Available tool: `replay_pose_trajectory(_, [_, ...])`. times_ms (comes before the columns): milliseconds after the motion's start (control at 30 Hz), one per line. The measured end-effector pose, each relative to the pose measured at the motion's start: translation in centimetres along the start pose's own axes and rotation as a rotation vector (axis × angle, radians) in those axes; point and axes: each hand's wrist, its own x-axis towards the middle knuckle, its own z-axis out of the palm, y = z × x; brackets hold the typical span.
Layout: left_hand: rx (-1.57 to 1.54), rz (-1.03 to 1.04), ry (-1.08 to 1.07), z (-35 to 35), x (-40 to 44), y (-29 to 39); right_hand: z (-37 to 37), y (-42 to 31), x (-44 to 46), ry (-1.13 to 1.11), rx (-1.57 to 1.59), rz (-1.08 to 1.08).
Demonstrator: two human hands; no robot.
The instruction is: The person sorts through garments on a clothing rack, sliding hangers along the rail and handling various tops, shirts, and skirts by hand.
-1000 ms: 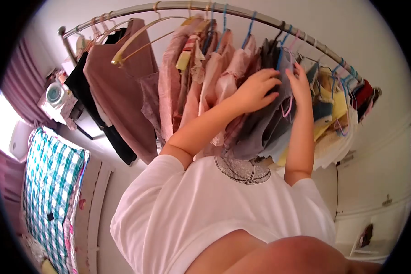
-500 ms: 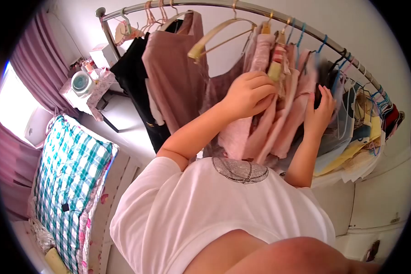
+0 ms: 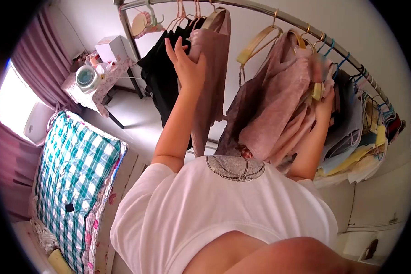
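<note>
Between the black trousers [image 3: 162, 75] and a mauve garment [image 3: 211, 68] is my left hand [image 3: 186, 66], its fingers spread and its palm side against the mauve cloth's edge. My right hand [image 3: 324, 104] is among pink clothes [image 3: 281, 114] at the right, beside a yellow tag [image 3: 317, 91]; its fingers are mostly hidden or blurred. A gold hanger [image 3: 255, 45] hangs between the two groups, with a dark mauve lace garment [image 3: 244, 107] below and right of it. All hang from a curved metal rail [image 3: 287, 19].
Grey, yellow and white clothes [image 3: 358, 141] crowd the rail's right end. At the left are a small table [image 3: 98, 93] with a white box [image 3: 111, 49], a purple curtain [image 3: 43, 50] and a bed with a green checked quilt [image 3: 77, 169]. White cabinets [image 3: 374, 201] stand at the lower right.
The view has turned left. My left hand has gone from the grey clothes, past the pink ones, to the mauve garment and opened. My right hand has moved from the grey clothes to the pink ones.
</note>
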Motion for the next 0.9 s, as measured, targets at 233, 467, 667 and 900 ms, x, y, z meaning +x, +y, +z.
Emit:
replay_pose_trajectory(233, [-0.202, 0.020, -0.354, 2.5, -0.4, -0.9, 1.7, -2.4, -0.1, -0.207, 0.422, 0.219])
replay_pose_trajectory(467, [-0.099, 0.213, -0.481, 6.5, -3.5, 3.6, 1.5, -5.1, -0.4, -0.207, 0.460, 0.233])
replay_pose_trajectory(667, [-0.013, 0.353, -0.534, 7.6, -5.2, 5.2, 0.4, -5.7, -0.3, -0.272, 0.303, 0.267])
replay_pose_trajectory(900, [0.539, 0.374, -0.122, 2.4, -2.4, 2.4, -2.0, -5.5, -1.1, -0.270, 0.287, 0.256])
